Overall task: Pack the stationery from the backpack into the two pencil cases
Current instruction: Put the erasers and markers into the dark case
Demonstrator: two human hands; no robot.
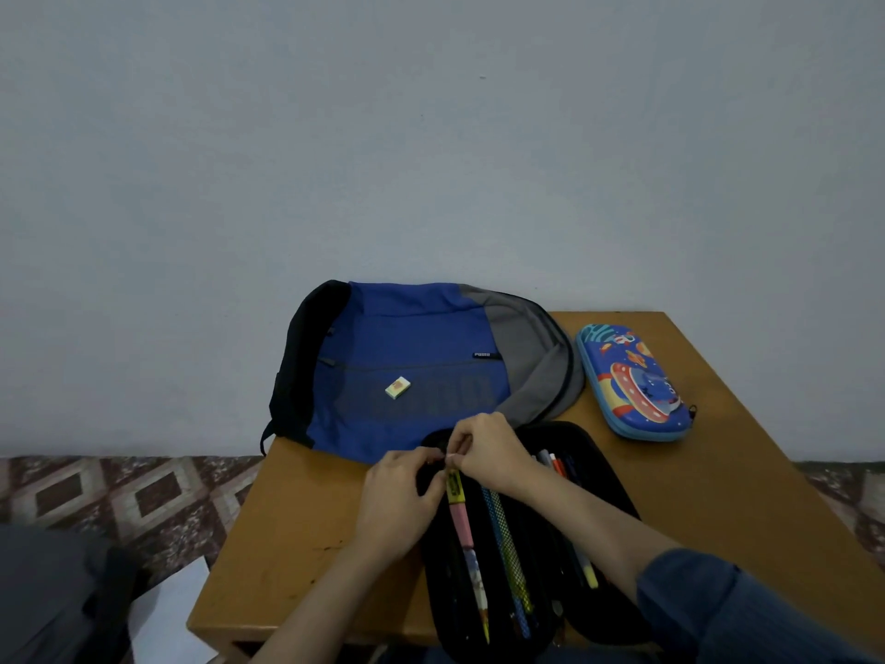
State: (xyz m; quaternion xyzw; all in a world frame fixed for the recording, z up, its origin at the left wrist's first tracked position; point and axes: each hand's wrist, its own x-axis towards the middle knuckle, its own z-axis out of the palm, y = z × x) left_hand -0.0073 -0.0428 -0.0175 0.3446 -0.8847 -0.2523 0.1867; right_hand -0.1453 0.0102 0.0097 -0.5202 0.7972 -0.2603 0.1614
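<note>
left hand [401, 493], right hand [489, 451]: we pinch black pencil case [438, 575] far end | eraser [397, 388] on backpack [407, 337] | blue pencil case [632, 381]: tabletop [718, 476] right edge

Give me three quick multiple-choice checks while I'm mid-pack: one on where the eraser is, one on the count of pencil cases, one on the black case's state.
1. Where does the eraser lie?
A. on the backpack
B. on the floor
C. on a chair

2. How many pencil cases are on the table?
A. one
B. two
C. three

3. The black pencil case is:
A. zipped shut
B. still in the backpack
C. open with pens inside

Key:
1 A, it rests on the backpack's blue front.
2 B, the black one and the blue printed case to the right.
3 C, pens lie in plain view in its opened halves.
</note>
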